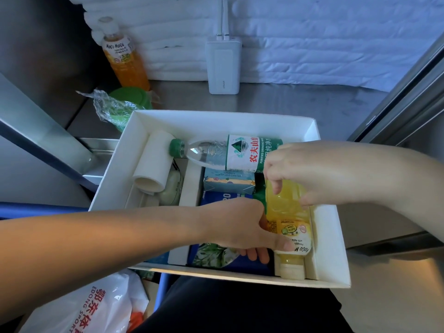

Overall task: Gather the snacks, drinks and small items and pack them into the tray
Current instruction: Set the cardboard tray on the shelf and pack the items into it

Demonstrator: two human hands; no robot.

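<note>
Head view: both hands on the yellow juice bottle (286, 207) in the white tray (336, 236).

We see the yellow juice bottle lying along the tray's right side, cap toward the person. The right hand (300, 169) grips its far end from above with curled fingers. The left hand (240, 227) holds its labelled middle, thumb on top and fingers beneath. A water bottle (216, 152) lies across the far end.

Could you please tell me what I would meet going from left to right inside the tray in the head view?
white roll → water bottle → yellow juice bottle
</note>
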